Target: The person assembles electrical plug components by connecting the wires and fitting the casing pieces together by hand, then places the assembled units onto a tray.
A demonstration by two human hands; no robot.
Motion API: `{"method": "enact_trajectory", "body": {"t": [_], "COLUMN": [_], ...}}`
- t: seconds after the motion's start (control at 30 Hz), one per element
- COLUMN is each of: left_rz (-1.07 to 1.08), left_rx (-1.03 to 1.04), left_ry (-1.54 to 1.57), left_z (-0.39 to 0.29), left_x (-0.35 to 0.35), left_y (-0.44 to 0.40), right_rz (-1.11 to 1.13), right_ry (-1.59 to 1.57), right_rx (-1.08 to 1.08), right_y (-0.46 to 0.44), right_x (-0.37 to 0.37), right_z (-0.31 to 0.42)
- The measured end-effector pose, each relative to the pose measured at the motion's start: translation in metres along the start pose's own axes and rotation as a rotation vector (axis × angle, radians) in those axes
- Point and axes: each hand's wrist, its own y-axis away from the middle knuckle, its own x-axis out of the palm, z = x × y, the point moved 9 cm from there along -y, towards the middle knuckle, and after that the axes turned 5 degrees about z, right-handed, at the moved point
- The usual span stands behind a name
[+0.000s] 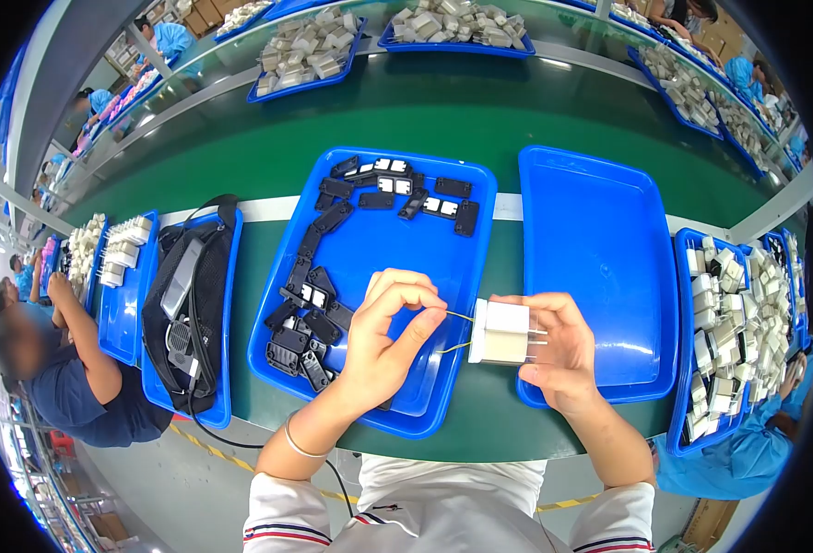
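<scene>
A white plug housing (501, 332) with metal prongs on its right side is held level by my right hand (559, 350), its fingers wrapped round the prong end. Two thin yellowish wires come out of the housing's left side. My left hand (393, 336) pinches the upper wire between thumb and forefinger; the lower wire's end hangs loose near it. Beneath my left hand is a blue tray (379, 249) with black plastic parts (333, 217) along its left and top sides, some with white pieces in them.
A second blue tray (600, 249) lies to the right, and a tray of white housings (724, 323) beyond it. On the left, a tray holds a black bag (190, 304) with a cable. A co-worker (75, 369) sits at the far left; more trays line the back.
</scene>
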Motion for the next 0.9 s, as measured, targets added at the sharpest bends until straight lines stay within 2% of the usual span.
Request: {"method": "enact_trajectory", "body": {"t": [0.1,0.17,0.3,0.37,0.47,0.57,0.7,0.8,0.9], "left_rz": [-0.088,-0.131,0.137,0.312,0.453,0.593,0.599,0.552,0.52], "left_rx": [-0.078,-0.082,-0.022,0.119,0.188,0.197,0.182,0.133,0.09], "left_ry": [0.12,0.048,-0.525,-0.736,-0.817,-0.963,-0.951,-0.698,-0.734], "left_z": [0.008,0.016,0.015,0.026,0.052,0.068,0.062,0.049,0.051], "left_x": [-0.013,-0.028,-0.028,-0.017,-0.004,0.007,0.006,0.002,0.002], "left_y": [-0.001,-0.01,-0.052,-0.072,-0.094,-0.106,-0.111,-0.103,-0.086], "right_rz": [-0.03,-0.069,-0.087,-0.078,-0.055,0.038,0.003,0.018,0.043], "right_ry": [0.003,-0.016,0.003,0.006,0.057,-0.02,-0.045,-0.057,-0.047], "right_rx": [-0.007,-0.005,0.002,0.0,-0.023,-0.08,-0.065,-0.074,-0.101], "right_y": [0.0,0.0,0.001,0.001,0.001,0.0,0.0,-0.001,0.0], "right_x": [-0.004,-0.007,-0.009,-0.006,-0.005,-0.008,-0.008,-0.006,-0.008], "right_z": [0.004,0.008,0.011,0.012,0.014,0.014,0.017,0.022,0.024]}}
